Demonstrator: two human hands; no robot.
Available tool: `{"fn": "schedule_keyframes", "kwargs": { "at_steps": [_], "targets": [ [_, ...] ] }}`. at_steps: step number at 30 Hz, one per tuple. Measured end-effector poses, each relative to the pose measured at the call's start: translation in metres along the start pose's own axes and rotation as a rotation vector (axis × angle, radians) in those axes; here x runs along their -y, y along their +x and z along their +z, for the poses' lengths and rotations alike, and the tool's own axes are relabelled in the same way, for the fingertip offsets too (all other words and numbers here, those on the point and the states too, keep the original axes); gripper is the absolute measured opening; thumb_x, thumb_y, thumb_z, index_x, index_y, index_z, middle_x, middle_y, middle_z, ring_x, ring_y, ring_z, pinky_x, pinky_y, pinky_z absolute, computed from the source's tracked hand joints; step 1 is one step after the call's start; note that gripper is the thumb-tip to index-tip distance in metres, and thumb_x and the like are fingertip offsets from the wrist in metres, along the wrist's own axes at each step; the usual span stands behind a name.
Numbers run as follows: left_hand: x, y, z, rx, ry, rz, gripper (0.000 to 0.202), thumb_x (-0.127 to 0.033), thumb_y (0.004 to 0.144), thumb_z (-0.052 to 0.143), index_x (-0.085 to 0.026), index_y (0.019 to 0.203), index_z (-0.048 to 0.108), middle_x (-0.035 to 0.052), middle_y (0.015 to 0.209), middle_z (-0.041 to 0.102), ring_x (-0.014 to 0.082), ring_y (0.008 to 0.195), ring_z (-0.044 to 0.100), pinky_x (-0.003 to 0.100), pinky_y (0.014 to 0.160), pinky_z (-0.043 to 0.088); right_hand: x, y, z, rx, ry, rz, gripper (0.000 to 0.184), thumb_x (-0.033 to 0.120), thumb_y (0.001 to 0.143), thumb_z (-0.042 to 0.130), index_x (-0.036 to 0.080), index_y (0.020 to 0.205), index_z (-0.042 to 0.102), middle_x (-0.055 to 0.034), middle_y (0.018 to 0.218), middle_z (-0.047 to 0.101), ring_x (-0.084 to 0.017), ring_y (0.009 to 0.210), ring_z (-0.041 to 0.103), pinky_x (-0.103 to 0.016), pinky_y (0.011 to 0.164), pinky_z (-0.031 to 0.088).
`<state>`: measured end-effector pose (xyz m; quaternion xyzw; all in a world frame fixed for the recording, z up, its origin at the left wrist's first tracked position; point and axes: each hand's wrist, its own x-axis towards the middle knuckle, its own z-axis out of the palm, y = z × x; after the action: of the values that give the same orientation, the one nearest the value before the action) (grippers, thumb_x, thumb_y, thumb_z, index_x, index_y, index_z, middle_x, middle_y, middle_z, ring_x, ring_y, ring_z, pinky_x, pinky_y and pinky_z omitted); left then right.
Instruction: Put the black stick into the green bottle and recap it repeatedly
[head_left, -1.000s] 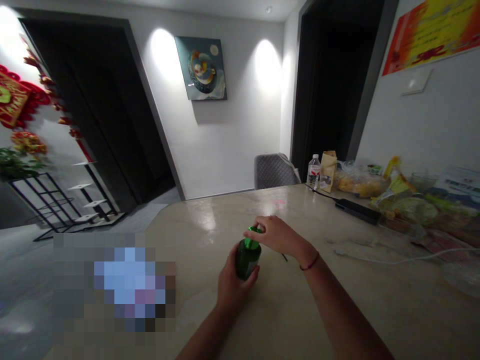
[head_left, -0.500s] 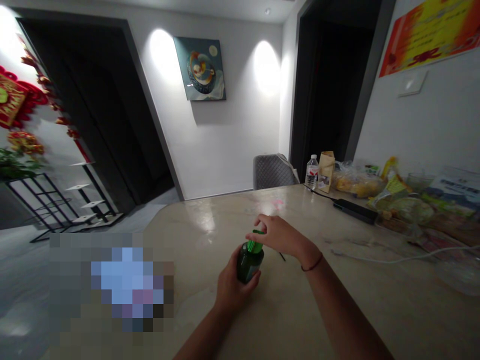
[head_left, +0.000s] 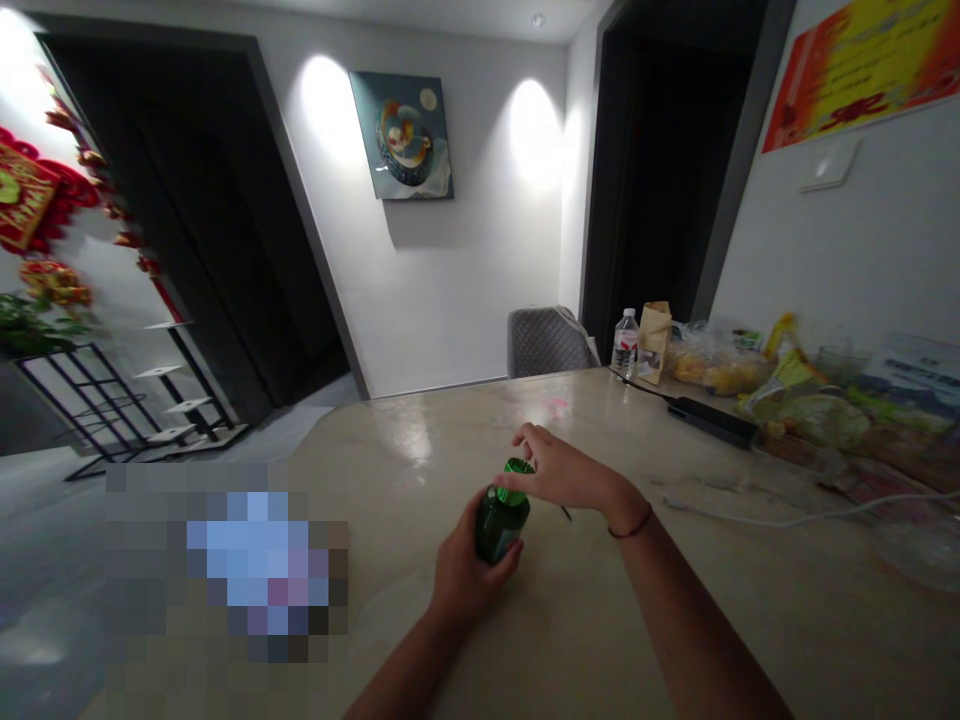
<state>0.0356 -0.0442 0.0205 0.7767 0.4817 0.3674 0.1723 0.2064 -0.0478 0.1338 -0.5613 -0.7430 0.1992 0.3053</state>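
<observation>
A dark green bottle (head_left: 498, 528) stands tilted over the table, with a bright green cap (head_left: 516, 478) at its top. Around the bottle's body my left hand (head_left: 466, 565) is closed, thumb and fingers on opposite sides. My right hand (head_left: 559, 470) reaches in from the right, its thumb against the front of the cap and its other fingers curled behind and above. Part of the grip on the cap is hidden by the hand itself. A short thin dark item (head_left: 565, 513) lies on the table below my right wrist.
On the marble-look table (head_left: 390, 480), a water bottle (head_left: 625, 340), paper bag (head_left: 655, 342), black power adapter (head_left: 711, 421), white cable (head_left: 787, 521) and several plastic bags (head_left: 817, 415) lie to the right. A grey chair (head_left: 551, 342) stands beyond. A blurred patch (head_left: 259, 560) covers the left.
My right hand has shifted slightly at the cap, its fingers raised a little and more of the bright green top showing. My left hand keeps its hold on the bottle.
</observation>
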Motion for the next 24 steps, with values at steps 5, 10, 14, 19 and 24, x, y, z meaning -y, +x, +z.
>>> {"fn": "schedule_keyframes", "kwargs": {
  "at_steps": [5,10,14,19,24],
  "targets": [
    [-0.001,0.001,0.000,0.002,-0.001,-0.022,0.064,-0.038,0.068,0.058,-0.024,0.125,0.032,0.0052,0.104,0.062,0.0197,0.088,0.061,0.032,0.077,0.048,-0.001,0.003,0.001,0.031,0.022,0.010,0.031,0.035,0.076,0.055,0.014,0.098,0.052,-0.0046,0.082,0.056,-0.013,0.070,0.051,-0.027,0.067,0.041],
    [0.000,0.001,-0.001,-0.015,-0.035,-0.042,0.064,-0.038,0.070,0.057,-0.023,0.125,0.030,0.0051,0.103,0.062,0.0193,0.087,0.062,0.032,0.076,0.049,-0.012,0.000,-0.005,-0.011,0.072,-0.108,0.055,0.025,0.066,0.065,0.018,0.116,0.044,-0.0097,0.115,0.045,-0.013,0.084,0.052,-0.028,0.077,0.043],
    [0.001,0.001,-0.001,-0.010,-0.027,-0.033,0.064,-0.039,0.070,0.058,-0.023,0.125,0.031,0.0054,0.103,0.062,0.0193,0.087,0.062,0.032,0.076,0.049,-0.015,0.002,-0.005,-0.047,0.023,0.013,0.041,0.042,0.069,0.063,0.013,0.096,0.052,-0.0060,0.088,0.054,-0.014,0.073,0.053,-0.028,0.066,0.043],
    [0.000,0.001,0.000,0.001,-0.005,-0.039,0.065,-0.040,0.069,0.058,-0.023,0.126,0.031,0.0057,0.103,0.062,0.0195,0.087,0.062,0.031,0.076,0.049,-0.012,0.004,-0.007,0.048,0.127,-0.015,0.021,0.028,0.074,0.058,0.016,0.088,0.049,-0.0019,0.079,0.057,-0.011,0.065,0.054,-0.024,0.060,0.042],
    [0.000,0.000,0.000,-0.028,-0.012,-0.036,0.067,-0.040,0.069,0.058,-0.021,0.127,0.031,0.0061,0.104,0.063,0.0189,0.087,0.062,0.031,0.075,0.049,-0.017,-0.003,-0.016,0.142,0.341,-0.090,0.029,0.017,0.073,0.056,0.017,0.099,0.043,-0.0079,0.102,0.056,-0.014,0.089,0.057,-0.025,0.072,0.045]
  ]
}}
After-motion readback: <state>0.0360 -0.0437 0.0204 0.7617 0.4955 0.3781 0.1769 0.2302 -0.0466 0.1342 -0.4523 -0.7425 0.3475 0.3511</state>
